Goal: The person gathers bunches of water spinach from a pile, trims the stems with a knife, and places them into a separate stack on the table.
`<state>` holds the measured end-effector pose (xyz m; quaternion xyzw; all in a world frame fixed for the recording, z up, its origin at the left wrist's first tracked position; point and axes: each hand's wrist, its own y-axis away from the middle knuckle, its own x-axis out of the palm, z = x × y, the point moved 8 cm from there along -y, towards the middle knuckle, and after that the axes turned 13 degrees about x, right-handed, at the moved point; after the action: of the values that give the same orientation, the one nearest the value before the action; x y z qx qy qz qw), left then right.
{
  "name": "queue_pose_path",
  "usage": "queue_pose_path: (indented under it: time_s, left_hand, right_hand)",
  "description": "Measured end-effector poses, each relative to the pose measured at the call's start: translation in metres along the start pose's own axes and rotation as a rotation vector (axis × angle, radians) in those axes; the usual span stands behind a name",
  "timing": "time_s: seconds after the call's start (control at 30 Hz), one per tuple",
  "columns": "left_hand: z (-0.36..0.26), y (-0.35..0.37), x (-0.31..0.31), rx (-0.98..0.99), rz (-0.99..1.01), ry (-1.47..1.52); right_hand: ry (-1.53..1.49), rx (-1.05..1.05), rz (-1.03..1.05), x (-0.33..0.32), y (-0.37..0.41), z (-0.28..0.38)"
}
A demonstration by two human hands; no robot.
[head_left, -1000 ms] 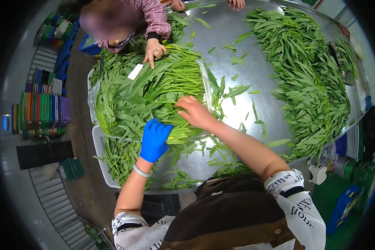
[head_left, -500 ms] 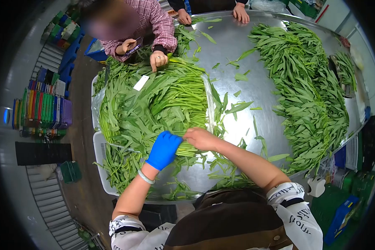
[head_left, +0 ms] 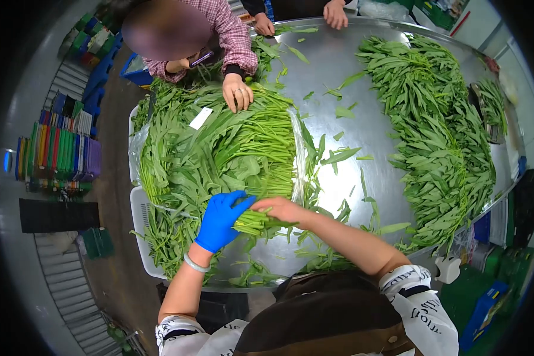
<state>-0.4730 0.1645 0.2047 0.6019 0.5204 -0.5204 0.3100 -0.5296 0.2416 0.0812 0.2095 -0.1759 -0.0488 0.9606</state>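
My left hand (head_left: 219, 222), in a blue glove, is closed around a small bunch of water spinach (head_left: 253, 223), its cut stems pointing right. My bare right hand (head_left: 280, 210) lies across the top of the same stems, fingers curled in and partly hidden. Just beyond both hands spreads a large heap of water spinach (head_left: 261, 139), leaves to the left and stem ends lined up to the right. A clear plastic sheet (head_left: 298, 157) runs along those stem ends. On the leaves rests a white tag (head_left: 200, 118).
A second long pile of greens (head_left: 436, 142) covers the right of the metal table (head_left: 332, 71). White baskets (head_left: 141, 228) stand at the left edge. Across the heap, a co-worker's hand (head_left: 237, 94) touches the greens, their other holding a phone (head_left: 201, 58). Another person's hands rest at the far edge.
My left hand has shifted slightly left and down, with the bunch moving toward me. My right hand has dropped a little. The co-worker's hand on the heap has moved right.
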Motion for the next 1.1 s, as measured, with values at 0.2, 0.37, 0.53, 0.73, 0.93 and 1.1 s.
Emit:
queue_pose_path:
  time_s: [0.2,0.37,0.53,0.73,0.93,1.1]
  left_hand:
    - [0.005,0.024,0.031,0.084,0.042,0.053]
    - [0.007,0.015,0.025,0.054,0.003,0.044]
    - [0.007,0.008,0.04,0.053,0.057,0.005]
    - [0.01,0.005,0.067,0.08,0.063,-0.015]
    - [0.012,-0.002,0.067,0.075,0.038,-0.016]
    - [0.012,0.001,0.076,0.045,0.047,-0.048]
  right_hand:
    - [0.512,-0.089,-0.058,-0.025,0.015,0.059]
    - [0.907,-0.5,-0.933,-0.107,-0.02,0.135]
    - [0.961,-0.38,-0.766,-0.142,-0.082,0.138]
    - [0.546,-0.073,-0.802,-0.205,-0.114,0.135]
    - [0.537,-0.171,-1.065,-0.188,-0.087,0.154]
    - [0.821,-0.769,-0.977,-0.152,-0.045,0.168]
